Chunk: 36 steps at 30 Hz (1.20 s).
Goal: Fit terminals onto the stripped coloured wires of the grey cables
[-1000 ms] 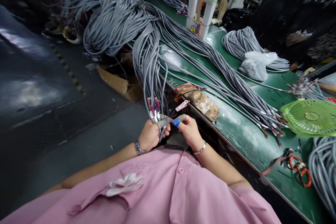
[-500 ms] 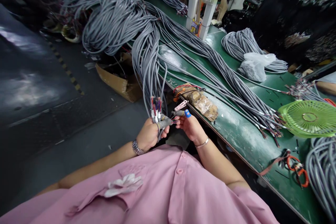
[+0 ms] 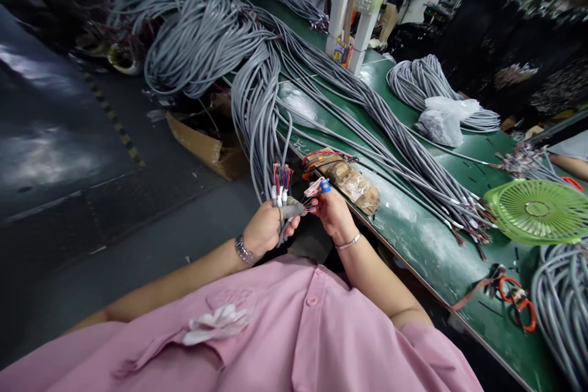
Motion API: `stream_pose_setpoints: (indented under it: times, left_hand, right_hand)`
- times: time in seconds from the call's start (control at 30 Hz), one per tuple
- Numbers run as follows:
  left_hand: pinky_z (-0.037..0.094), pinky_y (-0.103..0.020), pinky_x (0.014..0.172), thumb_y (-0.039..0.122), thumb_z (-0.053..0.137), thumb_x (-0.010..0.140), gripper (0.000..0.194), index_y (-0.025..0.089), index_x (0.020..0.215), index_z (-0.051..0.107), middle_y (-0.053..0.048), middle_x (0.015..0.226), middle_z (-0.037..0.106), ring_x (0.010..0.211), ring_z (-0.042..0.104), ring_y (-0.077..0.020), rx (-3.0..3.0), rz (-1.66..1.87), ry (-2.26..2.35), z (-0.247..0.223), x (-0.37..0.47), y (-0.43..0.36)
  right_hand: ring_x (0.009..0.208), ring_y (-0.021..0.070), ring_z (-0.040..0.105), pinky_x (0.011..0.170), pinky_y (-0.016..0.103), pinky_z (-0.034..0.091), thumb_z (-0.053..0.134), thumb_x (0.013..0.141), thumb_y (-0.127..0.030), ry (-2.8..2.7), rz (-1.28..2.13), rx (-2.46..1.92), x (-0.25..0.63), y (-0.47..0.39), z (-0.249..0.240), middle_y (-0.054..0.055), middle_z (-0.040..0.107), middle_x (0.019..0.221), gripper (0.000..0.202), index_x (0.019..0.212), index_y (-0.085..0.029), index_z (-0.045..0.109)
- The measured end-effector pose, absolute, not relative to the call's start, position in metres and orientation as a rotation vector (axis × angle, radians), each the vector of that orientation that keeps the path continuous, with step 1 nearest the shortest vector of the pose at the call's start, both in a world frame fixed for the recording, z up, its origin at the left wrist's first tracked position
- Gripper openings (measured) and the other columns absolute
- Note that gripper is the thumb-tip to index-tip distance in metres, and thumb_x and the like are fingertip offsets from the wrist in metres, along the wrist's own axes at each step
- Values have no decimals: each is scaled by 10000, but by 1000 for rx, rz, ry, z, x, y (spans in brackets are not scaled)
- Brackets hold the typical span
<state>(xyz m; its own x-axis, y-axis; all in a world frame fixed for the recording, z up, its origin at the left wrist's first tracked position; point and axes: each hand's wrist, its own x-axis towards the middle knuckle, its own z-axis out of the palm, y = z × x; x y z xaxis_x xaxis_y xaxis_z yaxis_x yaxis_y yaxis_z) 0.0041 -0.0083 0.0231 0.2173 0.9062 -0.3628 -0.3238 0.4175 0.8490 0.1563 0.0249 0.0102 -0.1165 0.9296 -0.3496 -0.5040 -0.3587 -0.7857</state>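
Observation:
My left hand (image 3: 264,228), with a grey wrapping on its thumb, closes round a bunch of grey cables (image 3: 282,234). Their stripped ends (image 3: 282,176) stand up above the fist, showing white wrapping and red, blue and dark wires. Beside it, my right hand (image 3: 331,211) is closed on a small pink tool (image 3: 314,187), whose exact kind I cannot make out. A blue covering sits on one of its fingers. Thin coloured wires (image 3: 310,204) stretch between both hands, near the right fingertips. From the left fist the cables run up to the large grey heap.
A heap of grey cables (image 3: 193,37) covers the far end of the green table (image 3: 413,263). Along its near edge lies a taped brown block (image 3: 356,180). Right of me are a green fan (image 3: 537,211) and orange-handled scissors (image 3: 517,300). A cardboard box (image 3: 197,141) stands below.
Both hands remain close together. The left fist and its wire ends have shifted slightly right, and the pink tool has turned and dropped a little in the right hand.

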Motion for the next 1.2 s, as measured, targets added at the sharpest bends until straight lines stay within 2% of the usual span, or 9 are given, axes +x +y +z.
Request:
stream_pose_setpoints:
  times: [0.13, 0.3, 0.47, 0.57, 0.77, 1.2]
  left_hand:
    - [307, -181, 321, 277, 710, 651, 171, 129, 644, 624, 8, 442, 554, 319, 429, -74, 690, 958, 989, 25, 3, -7]
    - [285, -179, 324, 297, 705, 683, 185, 118, 686, 659, 3, 440, 552, 323, 426, -73, 698, 913, 984, 21, -1, -4]
    - [292, -183, 320, 301, 703, 685, 190, 129, 647, 632, 5, 432, 547, 316, 410, -71, 725, 908, 975, 18, -1, -3]
    - [289, -182, 317, 294, 695, 688, 184, 141, 631, 609, 11, 425, 542, 315, 407, -73, 723, 909, 967, 17, 1, -2]
    - [288, -186, 315, 290, 700, 685, 186, 143, 623, 604, 14, 424, 541, 313, 409, -75, 738, 887, 968, 11, 2, 1]
    - [282, -180, 314, 300, 721, 665, 194, 129, 631, 635, 8, 424, 539, 309, 417, -70, 743, 862, 981, 5, 2, 3]
  right_hand:
    - [496, 55, 462, 467, 186, 425, 748, 683, -544, -578, 1620, -1066, 155, 21, 10, -28, 595, 685, 411, 783, -175, 596]
    - [473, 56, 385, 474, 188, 374, 698, 751, -528, -645, 1340, -1009, 151, 17, -3, -54, 513, 585, 374, 721, -187, 545]
    - [553, 98, 482, 520, 229, 439, 595, 759, -679, -651, 1588, -948, 148, 21, -5, 5, 602, 702, 502, 850, -186, 623]
    - [585, 107, 494, 531, 227, 436, 596, 781, -657, -595, 1679, -833, 146, 25, -2, 10, 612, 728, 489, 917, -190, 654]
    - [562, 99, 443, 520, 217, 394, 670, 766, -579, -477, 1627, -822, 142, 28, -1, -11, 565, 673, 394, 785, -187, 641]
    - [573, 112, 456, 524, 236, 401, 645, 765, -613, -522, 1568, -918, 141, 29, -2, -4, 558, 686, 411, 776, -204, 607]
